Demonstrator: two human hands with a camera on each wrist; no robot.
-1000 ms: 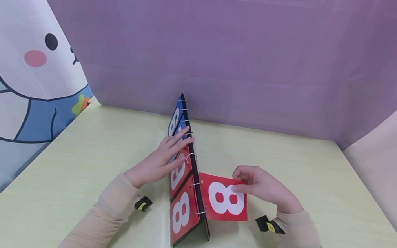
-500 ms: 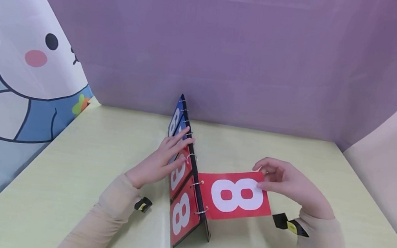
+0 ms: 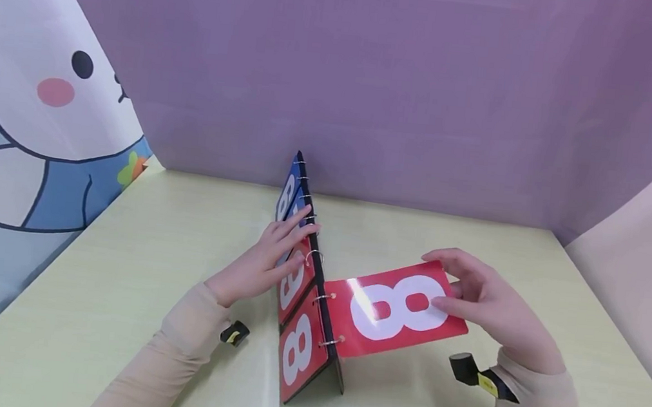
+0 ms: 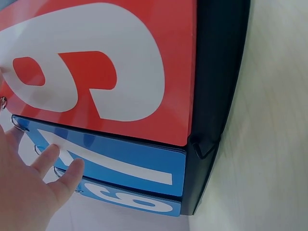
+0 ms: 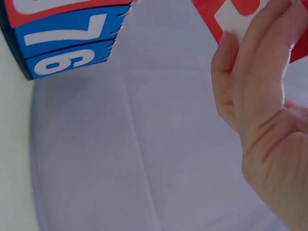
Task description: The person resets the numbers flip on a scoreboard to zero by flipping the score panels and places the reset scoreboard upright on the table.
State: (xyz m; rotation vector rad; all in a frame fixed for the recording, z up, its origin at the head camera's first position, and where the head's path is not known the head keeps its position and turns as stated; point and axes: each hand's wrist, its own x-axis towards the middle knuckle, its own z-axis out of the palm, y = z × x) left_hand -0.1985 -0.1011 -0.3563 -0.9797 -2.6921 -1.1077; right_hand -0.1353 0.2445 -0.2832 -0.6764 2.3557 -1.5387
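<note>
A flip scoreboard [image 3: 297, 349] with red and blue number cards stands tent-like on the table, running away from me. My left hand [image 3: 259, 263] rests with spread fingers against its ringed top edge. In the left wrist view, those fingers lie near a blue card [image 4: 120, 166] and the rings. On the right side, my right hand [image 3: 489, 302] pinches the outer end of a red card [image 3: 395, 310] marked with a white 8. That card hangs from two rings and tilts up toward the hand. A red 8 card also shows on the scoreboard's left face.
A pale wooden-look table [image 3: 185, 217] lies under everything. Behind it hangs a purple cloth [image 3: 371, 91], and a rabbit-printed cloth [image 3: 29, 74] covers the left side. Black wrist straps [image 3: 488, 380] sit at both sleeves.
My right hand has moved right and upward, swinging the red 8 card out from the rings so that more of its face shows. The left hand stays in place on the scoreboard.
</note>
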